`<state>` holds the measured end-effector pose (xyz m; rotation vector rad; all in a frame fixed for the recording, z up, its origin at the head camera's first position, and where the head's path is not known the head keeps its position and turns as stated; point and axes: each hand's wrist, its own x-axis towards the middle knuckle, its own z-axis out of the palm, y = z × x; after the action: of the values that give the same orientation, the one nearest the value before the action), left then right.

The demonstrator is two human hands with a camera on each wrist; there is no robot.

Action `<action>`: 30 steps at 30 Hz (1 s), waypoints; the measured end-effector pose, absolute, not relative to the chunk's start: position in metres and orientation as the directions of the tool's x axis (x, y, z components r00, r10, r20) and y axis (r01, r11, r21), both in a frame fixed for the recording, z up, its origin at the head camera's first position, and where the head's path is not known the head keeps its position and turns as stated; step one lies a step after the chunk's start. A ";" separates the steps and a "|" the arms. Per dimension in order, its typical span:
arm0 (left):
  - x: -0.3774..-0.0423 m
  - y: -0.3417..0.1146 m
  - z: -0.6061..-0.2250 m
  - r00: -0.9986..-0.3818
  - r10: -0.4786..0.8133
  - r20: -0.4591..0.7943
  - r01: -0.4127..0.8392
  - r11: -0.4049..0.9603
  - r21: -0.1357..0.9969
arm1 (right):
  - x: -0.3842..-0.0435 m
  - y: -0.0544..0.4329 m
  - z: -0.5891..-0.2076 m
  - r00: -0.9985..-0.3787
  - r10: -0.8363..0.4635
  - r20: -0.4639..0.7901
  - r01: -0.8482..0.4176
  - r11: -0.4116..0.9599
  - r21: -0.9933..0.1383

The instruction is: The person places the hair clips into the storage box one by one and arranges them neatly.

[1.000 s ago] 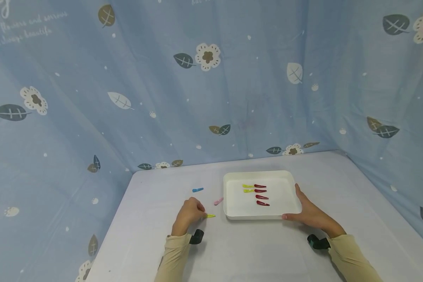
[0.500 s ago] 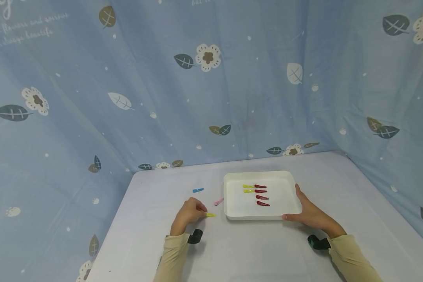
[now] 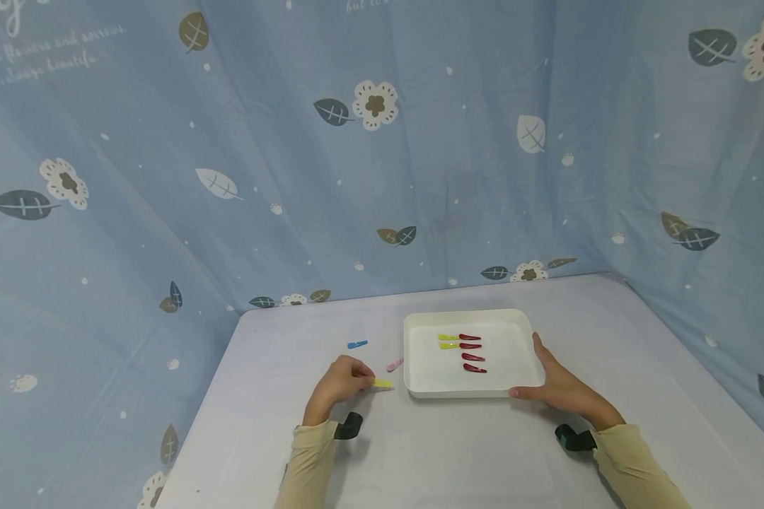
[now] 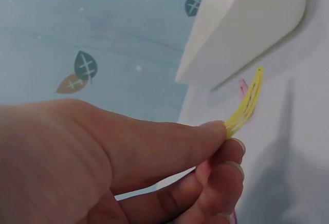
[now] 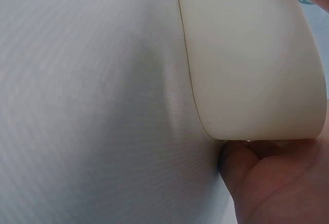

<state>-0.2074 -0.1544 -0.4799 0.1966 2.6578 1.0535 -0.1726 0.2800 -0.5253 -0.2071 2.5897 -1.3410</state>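
Note:
My left hand (image 3: 342,380) pinches a yellow snap hair clip (image 4: 248,100) between thumb and fingertips, just over the table. Its narrow end points away from the fingers, toward the white tray (image 3: 461,393). Around the tray's near right corner my right hand (image 3: 560,384) holds on, thumb along the front wall and fingers along the right side. Inside the tray lie two yellow hair clips (image 3: 449,346) end to end with red hair clips (image 3: 470,346). More red hair clips (image 3: 475,368) lie below them in a column.
Left of the tray, a pink hair clip (image 3: 395,365) lies close to its wall. A blue hair clip (image 3: 357,344) is farther back on the white table (image 3: 280,396). Blue patterned cloth (image 3: 331,198) hangs behind and beside the table.
My left hand has lifted the yellow hair clip slightly off the table and tipped it a little toward the tray. The right hand and tray stay in place.

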 end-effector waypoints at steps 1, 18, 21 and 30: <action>-0.208 -0.155 -0.479 -0.953 0.228 -0.201 0.025 0.718 0.695 | -0.173 0.280 -0.525 -0.967 -0.222 -0.128 -0.024 0.576 -0.817; -0.212 -0.155 -0.471 -0.968 0.208 -0.140 -0.015 0.508 0.861 | -0.172 0.279 -0.523 -0.966 -0.233 -0.110 -0.043 0.566 -0.823; -0.214 -0.152 -0.469 -0.968 0.216 -0.125 -0.004 0.488 0.873 | -0.172 0.279 -0.523 -0.967 -0.232 -0.102 -0.049 0.566 -0.823; -0.216 -0.141 -0.462 -0.974 0.190 -0.126 -0.022 0.473 0.881 | -0.172 0.280 -0.525 -0.966 -0.244 -0.086 -0.065 0.552 -0.831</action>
<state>-0.2165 -0.1410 -0.4621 0.1459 2.5131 1.5071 -0.1725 0.2797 -0.5245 -0.2618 2.5940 -1.3777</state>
